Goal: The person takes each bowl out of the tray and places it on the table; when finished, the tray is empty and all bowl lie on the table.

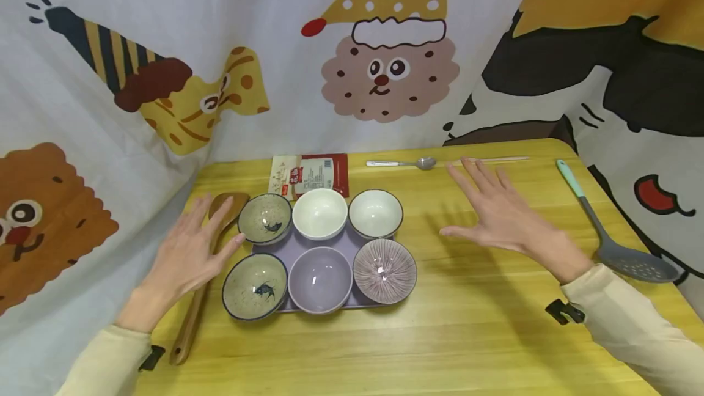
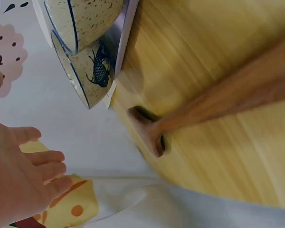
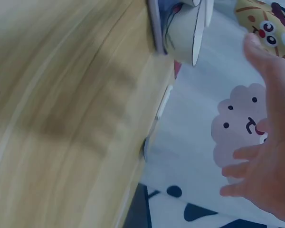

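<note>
My left hand [image 1: 189, 252] is spread in the air over the long wooden spatula [image 1: 194, 316], just left of two speckled bowls with blue fish. Its fingers hold nothing. My right hand [image 1: 497, 212], also spread and holding nothing, hovers over the table right of the bowls. Between the hands, a purple tray [image 1: 352, 253] carries two rows of bowls. At the back are a speckled bowl [image 1: 265, 217], a cream bowl [image 1: 320, 214] and a white bowl [image 1: 376, 213]. In front are another speckled bowl [image 1: 255, 286], a lilac bowl [image 1: 321, 280] and a striped bowl [image 1: 385, 271].
Behind the tray lies a red and cream packet [image 1: 310, 175]. A spoon [image 1: 401, 164] and a thin pale stick [image 1: 508, 159] lie along the back edge. On the right is a grey slotted turner [image 1: 632, 255] with a mint handle. A printed cloth [image 1: 264, 11] hangs behind the table.
</note>
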`<state>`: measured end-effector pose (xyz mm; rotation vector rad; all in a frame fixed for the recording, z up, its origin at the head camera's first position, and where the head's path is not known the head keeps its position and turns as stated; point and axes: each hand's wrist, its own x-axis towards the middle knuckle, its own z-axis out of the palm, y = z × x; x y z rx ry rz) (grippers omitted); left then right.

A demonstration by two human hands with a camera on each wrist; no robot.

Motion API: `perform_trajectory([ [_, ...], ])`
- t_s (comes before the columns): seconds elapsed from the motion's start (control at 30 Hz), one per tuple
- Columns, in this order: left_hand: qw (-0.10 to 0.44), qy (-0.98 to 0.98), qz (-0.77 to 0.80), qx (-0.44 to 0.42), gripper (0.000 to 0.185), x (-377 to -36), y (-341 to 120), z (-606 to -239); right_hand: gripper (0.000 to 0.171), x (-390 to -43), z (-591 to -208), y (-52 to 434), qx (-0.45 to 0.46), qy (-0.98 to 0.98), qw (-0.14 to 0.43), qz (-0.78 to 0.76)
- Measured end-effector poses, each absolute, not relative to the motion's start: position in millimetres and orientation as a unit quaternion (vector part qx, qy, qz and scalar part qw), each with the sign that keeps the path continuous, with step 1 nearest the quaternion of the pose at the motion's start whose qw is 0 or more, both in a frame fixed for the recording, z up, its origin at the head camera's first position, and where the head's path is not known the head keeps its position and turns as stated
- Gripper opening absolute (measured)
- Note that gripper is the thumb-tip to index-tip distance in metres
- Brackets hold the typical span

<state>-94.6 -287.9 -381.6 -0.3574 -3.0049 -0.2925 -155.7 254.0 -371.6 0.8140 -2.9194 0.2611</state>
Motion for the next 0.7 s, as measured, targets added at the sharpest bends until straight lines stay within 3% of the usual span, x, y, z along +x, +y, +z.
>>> perform_trajectory([
  [0.27, 0.006, -0.98, -0.181, -0.081, 0.088, -101.6, -288.3, -397.3, 0.128, -166.6, -391.0, 228.2, 0.313, -0.927, 0.036, 0.202],
  [0.7, -0.069, -0.96, -0.271, -0.029, 0.099, -105.7, -284.9, -418.4, 0.118, -183.0, -417.8, 201.4, 0.328, -0.898, -0.013, 0.293],
])
